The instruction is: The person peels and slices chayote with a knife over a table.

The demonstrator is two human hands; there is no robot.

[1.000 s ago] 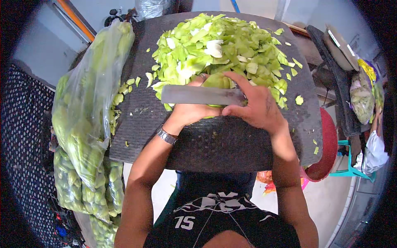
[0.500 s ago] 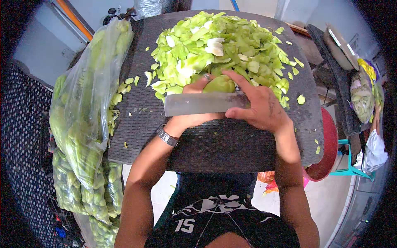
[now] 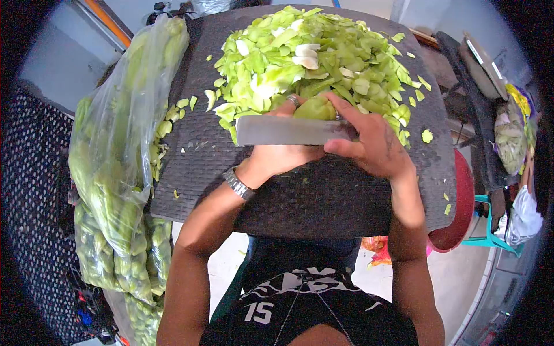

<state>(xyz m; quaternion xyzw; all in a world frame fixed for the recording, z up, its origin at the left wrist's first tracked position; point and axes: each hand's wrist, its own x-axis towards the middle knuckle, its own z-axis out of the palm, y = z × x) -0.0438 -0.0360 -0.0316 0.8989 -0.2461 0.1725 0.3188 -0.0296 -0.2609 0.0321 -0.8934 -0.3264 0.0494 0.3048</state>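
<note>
A wide, flat-bladed knife lies crosswise in front of my body, its tip end toward the left. My right hand is closed on its handle end, with the thumb on the near side and the forefinger reaching over the far side. Behind the blade sits a pale green chayote, gripped by my left hand. The blade hides most of the left fingers and the chayote's lower part. Just beyond both hands rises a large heap of thin chayote slices.
The hands are over a dark, textured table. Plastic bags full of chayotes stand along its left side. Loose slices are scattered near the heap. At the right are a red tub and a teal stool.
The view has tilted slightly, shifting the table and heap upward in it. The knife has moved a little away from my body, and both hands keep their grips.
</note>
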